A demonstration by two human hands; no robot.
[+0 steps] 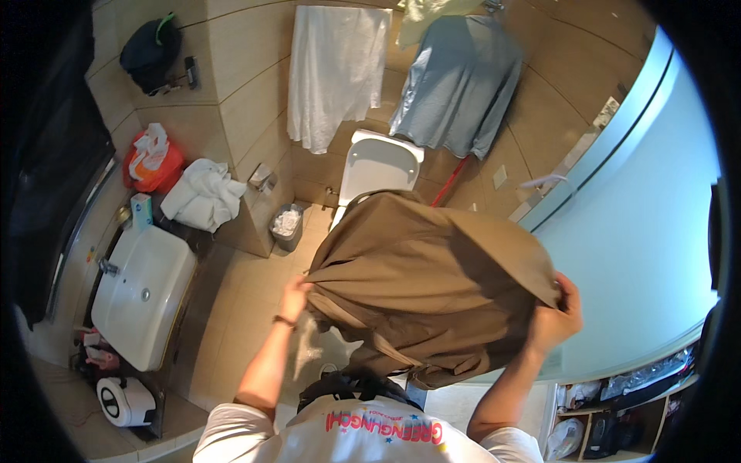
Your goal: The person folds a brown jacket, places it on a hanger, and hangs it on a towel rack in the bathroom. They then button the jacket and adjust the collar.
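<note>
A large brown cloth garment (417, 260) is spread in the air in front of me, with folds hanging down towards my waist. My left hand (295, 299) pinches its left edge, where creases fan out from the fingers. At the opposite edge my right hand (556, 318) grips the fabric, with the thumb side towards me. The cloth hides the front of the toilet and much of the floor. Behind it, the toilet's raised white lid (382, 165) shows against the tiled wall.
To the left are a white washbasin (145, 295), a folded white towel (204, 197) and a red plastic bag (153, 162). A waste bin (286, 227) stands by the wall corner. A white cloth (338, 75) and blue shirt (457, 87) hang behind. Frosted glass (631, 249) curves along the right.
</note>
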